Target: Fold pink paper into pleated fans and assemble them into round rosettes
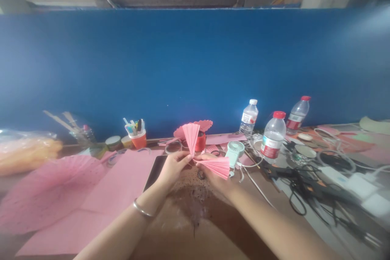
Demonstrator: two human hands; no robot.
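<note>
Both hands meet over the middle of the table, closed on a pink pleated paper fan (191,136) that is pinched at its centre. One pleated end spreads upward from my left hand (176,165); the other fans out to the right across my right hand (215,174). My left thumb presses at the narrow fold, and a silver bangle is on that wrist. The right fingers are partly hidden behind the paper. Just behind the hands stand a red container (200,142) and a scallop-edged pink paper piece (204,125).
Pink paper sheets (122,183) and a large pleated pink round (51,191) lie left. Behind them is a cup of pens (139,139). Right are a mint handheld fan (234,152), several bottles (273,136), tangled cables (300,187) and white chargers (359,189). A blue partition (195,69) closes the back.
</note>
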